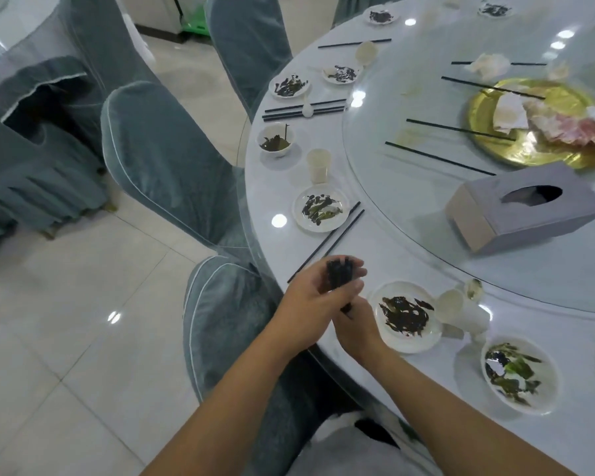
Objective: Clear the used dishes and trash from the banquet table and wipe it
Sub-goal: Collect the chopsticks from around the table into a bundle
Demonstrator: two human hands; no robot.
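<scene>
A person stands at the near-left edge of a round white banquet worktop [275, 187], both hands together over its rim. The left hand [318, 297] wraps its curled fingers [352, 286] around a bundle of black chopsticks [337, 276], ends pointing up and away; the right hand [356, 326] closes around the bundle's lower end, fingers curled, apparently squaring the sticks together. Two loose black chopsticks [334, 240] lie on the worktop just beyond the hands, running toward a small white plate smeared with dark food scraps [320, 209]. More such soiled plates ring the edge, including one [407, 316] just right of the hands beside a tipped white paper cup [461, 309]. On the glass turntable [409, 187] farther in sit a grey tissue box [526, 214], several single black chopsticks and a gold round platter piled with crumpled napkins [488, 111]. Teal-covered chairs [172, 166] stand along the left. The step in hand appears to be gathering chopsticks; clearing is at an early stage, with dishes, cups and trash all on the worktop and no wiping begun. The next move likely calls for reaching forward to the loose pair while keeping the bundle firmly held in one hand.
</scene>
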